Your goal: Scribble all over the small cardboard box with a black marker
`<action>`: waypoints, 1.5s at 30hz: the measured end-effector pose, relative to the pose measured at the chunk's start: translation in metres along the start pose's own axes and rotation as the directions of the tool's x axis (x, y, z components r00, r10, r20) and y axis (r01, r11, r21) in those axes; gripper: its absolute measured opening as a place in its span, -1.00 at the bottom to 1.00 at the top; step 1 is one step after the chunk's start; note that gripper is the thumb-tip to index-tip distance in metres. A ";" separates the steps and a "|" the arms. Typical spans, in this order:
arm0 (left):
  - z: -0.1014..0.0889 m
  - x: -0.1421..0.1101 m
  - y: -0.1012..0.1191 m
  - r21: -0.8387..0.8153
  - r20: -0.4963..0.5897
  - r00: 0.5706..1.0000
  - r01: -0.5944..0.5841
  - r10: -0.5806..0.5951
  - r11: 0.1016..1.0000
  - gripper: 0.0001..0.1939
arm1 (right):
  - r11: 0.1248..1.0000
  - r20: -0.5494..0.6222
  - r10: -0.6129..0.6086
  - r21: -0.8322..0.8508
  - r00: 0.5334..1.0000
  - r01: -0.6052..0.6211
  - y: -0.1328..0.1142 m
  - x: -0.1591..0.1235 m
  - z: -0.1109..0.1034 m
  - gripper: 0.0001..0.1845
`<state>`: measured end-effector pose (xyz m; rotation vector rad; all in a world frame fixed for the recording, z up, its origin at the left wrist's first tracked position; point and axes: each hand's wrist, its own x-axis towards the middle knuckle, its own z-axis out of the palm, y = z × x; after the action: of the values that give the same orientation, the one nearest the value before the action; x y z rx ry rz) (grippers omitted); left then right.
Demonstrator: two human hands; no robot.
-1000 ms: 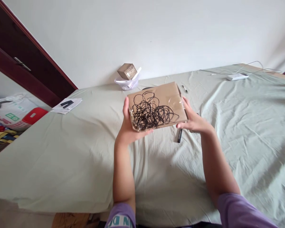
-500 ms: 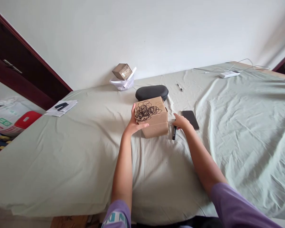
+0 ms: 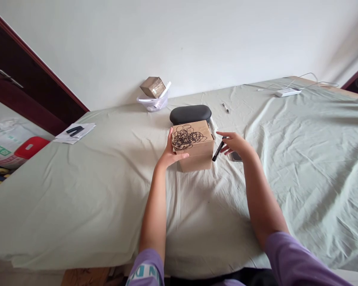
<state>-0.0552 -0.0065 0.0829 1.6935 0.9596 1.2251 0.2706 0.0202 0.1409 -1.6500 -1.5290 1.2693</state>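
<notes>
Right hand [image 3: 236, 143], right of the frame's centre, pinches a black marker [image 3: 218, 150], which slants out toward lower left, just beside the scribbled cardboard box [image 3: 197, 155]. Left hand [image 3: 170, 154] grips this box at its left side, mid-frame. Behind lies a black case [image 3: 191, 114].

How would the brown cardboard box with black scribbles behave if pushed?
The brown cardboard box would probably feel stiff, since its edges look straight. Having flat faces, it would likely slide, not roll. The wrinkled pale green cloth might bunch up.
</notes>
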 end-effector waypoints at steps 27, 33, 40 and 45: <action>0.004 -0.002 -0.004 -0.009 -0.029 0.999 -0.047 0.046 0.999 0.55 | 0.655 -0.203 -0.383 0.629 0.901 0.420 -0.036 -0.053 -0.022 -0.74; 0.012 -0.004 0.000 0.071 -0.027 0.996 -0.082 0.084 0.994 0.52 | 0.560 -0.212 -0.570 0.607 0.794 0.564 -0.054 -0.073 0.030 -0.60; 0.028 0.004 -0.009 0.346 -0.073 0.918 -0.343 0.390 0.873 0.40 | 0.569 -0.269 -0.773 0.106 0.575 0.815 -0.051 -0.070 0.061 -0.94; 0.029 0.010 -0.026 0.361 -0.083 0.895 -0.382 0.437 0.851 0.41 | 0.460 -0.087 -0.886 -0.048 0.455 0.887 -0.050 -0.056 0.070 -0.88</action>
<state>-0.0278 0.0069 0.0566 2.1802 0.9729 1.5671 0.1915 -0.0370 0.1712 -0.6038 -1.9010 0.5540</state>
